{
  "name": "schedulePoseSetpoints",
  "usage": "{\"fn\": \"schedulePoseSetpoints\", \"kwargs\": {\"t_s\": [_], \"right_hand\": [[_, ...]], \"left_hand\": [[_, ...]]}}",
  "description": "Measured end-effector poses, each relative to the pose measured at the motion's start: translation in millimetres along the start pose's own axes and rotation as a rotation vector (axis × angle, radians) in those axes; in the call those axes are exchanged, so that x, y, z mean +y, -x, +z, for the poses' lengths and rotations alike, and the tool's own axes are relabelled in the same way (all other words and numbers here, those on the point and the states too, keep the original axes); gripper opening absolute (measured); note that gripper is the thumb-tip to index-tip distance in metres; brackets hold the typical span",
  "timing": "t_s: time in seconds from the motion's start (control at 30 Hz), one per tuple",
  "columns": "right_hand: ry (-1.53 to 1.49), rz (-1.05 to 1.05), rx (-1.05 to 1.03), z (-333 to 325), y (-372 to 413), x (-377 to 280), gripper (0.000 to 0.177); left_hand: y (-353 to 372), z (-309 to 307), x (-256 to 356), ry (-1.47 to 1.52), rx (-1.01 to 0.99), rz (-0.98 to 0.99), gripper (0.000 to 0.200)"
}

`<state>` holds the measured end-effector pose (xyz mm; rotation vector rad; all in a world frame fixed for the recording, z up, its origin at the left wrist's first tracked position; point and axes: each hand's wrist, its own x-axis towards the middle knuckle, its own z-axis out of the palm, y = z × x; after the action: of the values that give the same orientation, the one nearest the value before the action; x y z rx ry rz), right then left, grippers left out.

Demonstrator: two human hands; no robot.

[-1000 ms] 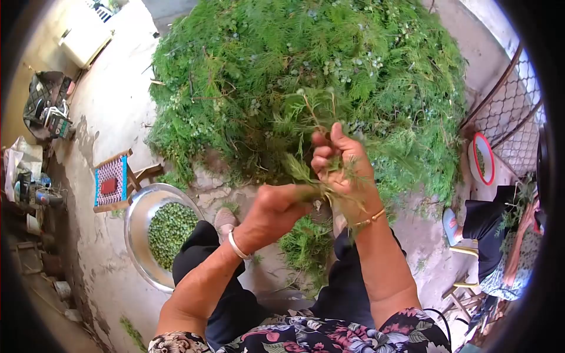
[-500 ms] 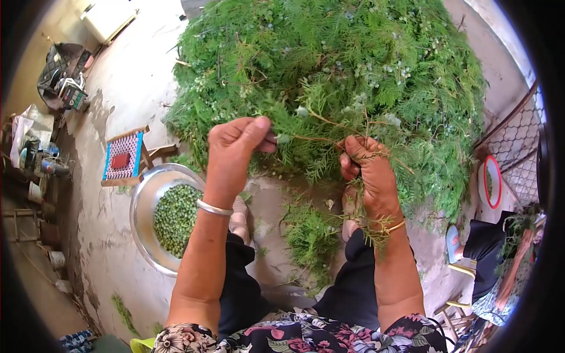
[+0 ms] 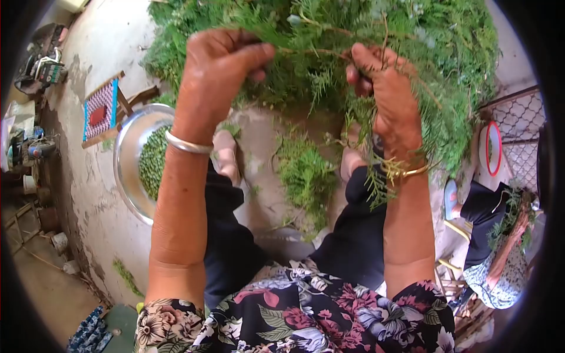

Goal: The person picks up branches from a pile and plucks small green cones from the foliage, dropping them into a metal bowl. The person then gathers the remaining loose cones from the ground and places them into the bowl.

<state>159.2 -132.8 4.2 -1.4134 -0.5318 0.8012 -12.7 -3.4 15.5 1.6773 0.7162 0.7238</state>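
My right hand [image 3: 391, 88] is closed round the woody stem of a cypress sprig [image 3: 321, 52], whose leafy ends hang down past the gold bangle on that wrist. My left hand [image 3: 220, 73], with a silver bangle below it, pinches thumb to fingers at the sprig's left end; what lies between the fingertips is hidden. A pale bluish cone [image 3: 293, 20] shows on an upper twig. Beyond both hands rises a big heap of cut cypress branches [image 3: 459, 65]. A metal basin [image 3: 125, 176] holding small green cones [image 3: 154, 165] stands left of my left forearm.
A low stool with a woven seat [image 3: 99, 112] stands beside the basin. Loose green clippings [image 3: 306, 173] lie between my feet. At right, another person's legs [image 3: 484, 206] and a branch show near a red-rimmed round object [image 3: 494, 150] and wire mesh [image 3: 518, 123].
The view has tipped downward, so the heap and both hands appear higher. My right hand still grips the sprig, and my left hand stays pinched near its end.
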Motion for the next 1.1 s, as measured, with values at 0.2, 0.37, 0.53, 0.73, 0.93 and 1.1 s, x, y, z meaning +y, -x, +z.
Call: {"fn": "schedulePoseSetpoints", "kwargs": {"t_s": [0.2,0.37,0.53,0.73,0.93,1.1], "right_hand": [[0.102,-0.103,-0.073,13,7,-2,0.017],[0.325,-0.207,-0.081,25,9,4,0.015],[0.207,-0.229,-0.052,6,16,-15,0.015],[0.217,-0.246,0.002,-5,14,-7,0.016],[0.181,-0.227,-0.003,-7,14,-10,0.016],[0.178,-0.243,0.020,-7,13,-9,0.017]], "left_hand": [[-8,2,-9,-0.135,0.265,0.144,0.021],[-16,6,-20,-0.589,0.487,0.333,0.016],[-31,-46,-21,0.279,0.625,-0.066,0.009],[-11,-39,1,1.074,0.166,-0.392,0.019],[0,-7,12,0.299,0.035,-0.226,0.015],[2,-2,12,0.266,-0.193,-0.154,0.022]]}}
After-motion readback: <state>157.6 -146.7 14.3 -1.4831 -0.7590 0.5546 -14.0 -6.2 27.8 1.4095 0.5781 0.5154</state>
